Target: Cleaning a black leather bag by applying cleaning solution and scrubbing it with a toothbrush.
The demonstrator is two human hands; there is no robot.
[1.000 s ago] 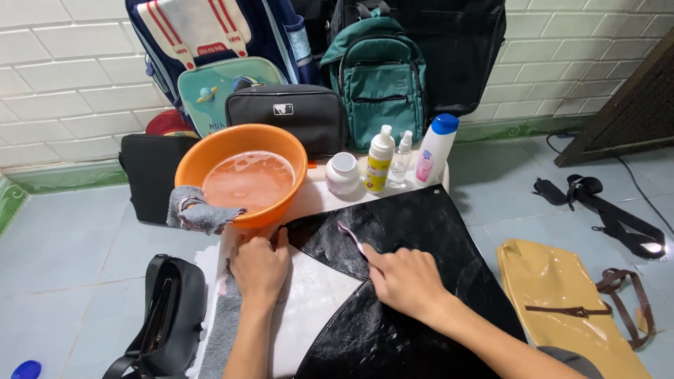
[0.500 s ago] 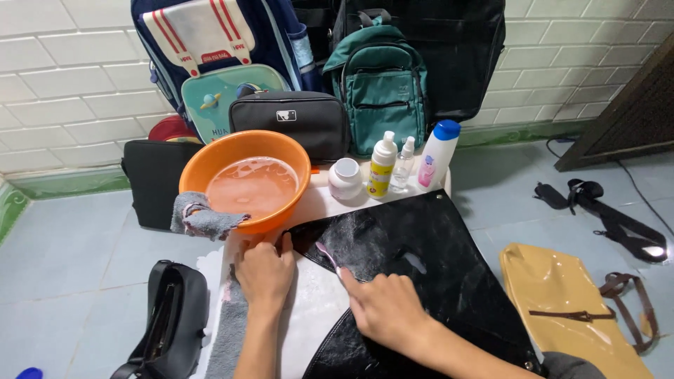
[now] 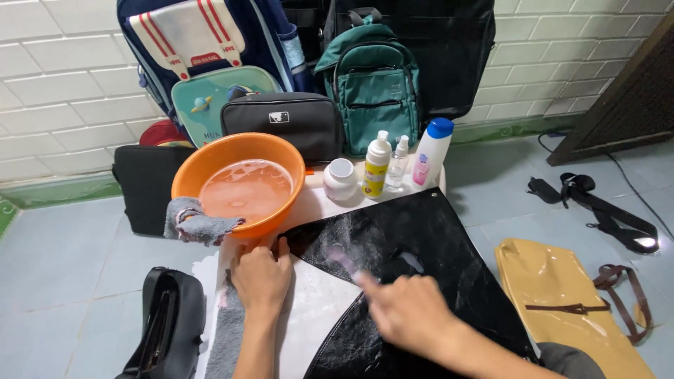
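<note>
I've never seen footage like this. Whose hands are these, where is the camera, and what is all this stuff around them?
There is no machine here: a person wears a camera on the head, so the single picture looks down at their own two bare hands. The left hand presses flat on the edge of a shiny black leather bag lying on a small white table. The right hand is blurred with motion and seems to hold a small brush against the bag; I cannot make out the grip clearly. Beside them stands an orange plastic basin of soapy water with a grey cloth over its rim, then a white jar and three bottles. Backpacks line the tiled wall, and a tan bag lies on the floor.
</note>
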